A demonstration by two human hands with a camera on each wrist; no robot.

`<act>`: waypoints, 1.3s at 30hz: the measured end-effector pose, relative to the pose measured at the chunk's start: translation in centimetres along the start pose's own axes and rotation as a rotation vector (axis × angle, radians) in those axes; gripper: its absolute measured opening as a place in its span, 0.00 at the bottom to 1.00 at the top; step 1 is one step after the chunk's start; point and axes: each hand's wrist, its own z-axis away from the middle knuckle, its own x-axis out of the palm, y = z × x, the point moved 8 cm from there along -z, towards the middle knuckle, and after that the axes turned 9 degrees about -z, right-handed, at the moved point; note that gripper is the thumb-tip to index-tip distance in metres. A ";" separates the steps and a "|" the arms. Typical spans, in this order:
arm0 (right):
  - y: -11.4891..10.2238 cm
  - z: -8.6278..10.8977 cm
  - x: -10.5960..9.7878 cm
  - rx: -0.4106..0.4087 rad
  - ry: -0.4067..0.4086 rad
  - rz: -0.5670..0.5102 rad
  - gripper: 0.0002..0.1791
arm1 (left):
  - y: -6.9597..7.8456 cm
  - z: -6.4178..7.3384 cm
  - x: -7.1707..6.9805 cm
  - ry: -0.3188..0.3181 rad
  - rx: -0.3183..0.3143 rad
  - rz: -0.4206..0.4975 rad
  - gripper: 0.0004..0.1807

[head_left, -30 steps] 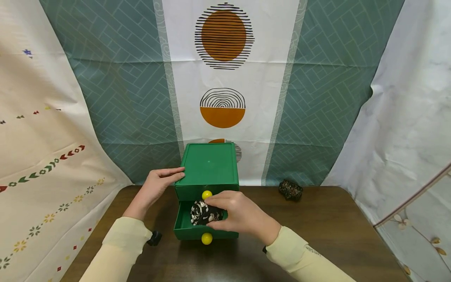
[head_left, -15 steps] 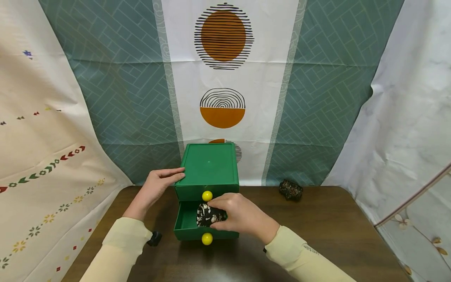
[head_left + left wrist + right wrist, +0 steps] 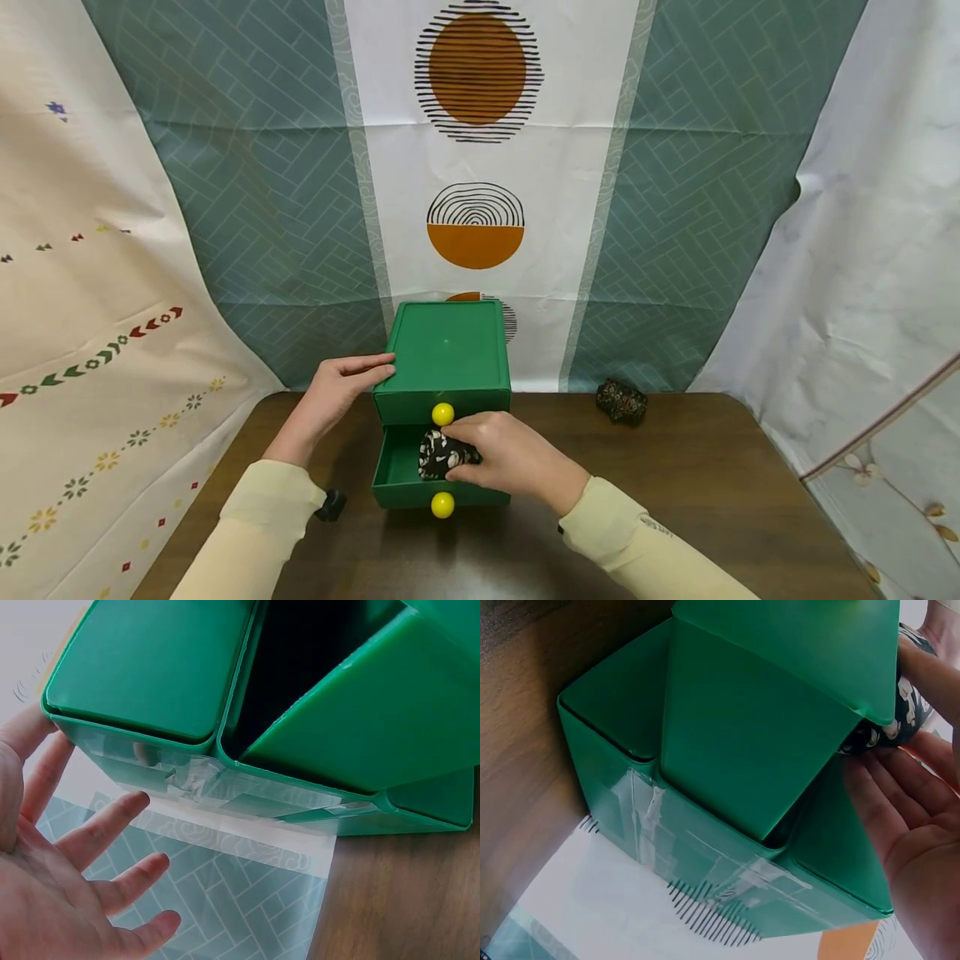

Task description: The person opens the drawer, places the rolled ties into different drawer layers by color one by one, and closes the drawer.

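A small green drawer cabinet (image 3: 448,346) with yellow knobs stands at the table's back. Its middle drawer (image 3: 401,493) is pulled out. My right hand (image 3: 513,454) grips a rolled-up black cloth with pale flowers (image 3: 442,457) over that drawer, thumb towards the front and fingers behind. In the right wrist view the floral cloth (image 3: 911,712) shows at the drawer's edge, partly hidden by the drawer wall. My left hand (image 3: 339,398) touches the cabinet's upper left edge with straight fingertips; the left wrist view shows its other fingers (image 3: 112,825) spread beside the taped side.
A second dark patterned bundle (image 3: 622,402) lies at the back right of the brown table (image 3: 675,483). Patterned cloths hang close behind the cabinet and along both sides. Clear tape (image 3: 202,780) runs along the cabinet's side.
The floral roll has shifted slightly right in the drawer with my right hand, and its spiral end has turned out of sight. My left hand has stayed at the cabinet edge.
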 end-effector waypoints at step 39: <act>2.1 -1.2 2.9 0.193 -0.129 -0.044 0.24 | -1.3 -0.7 0.0 0.009 0.010 0.033 0.24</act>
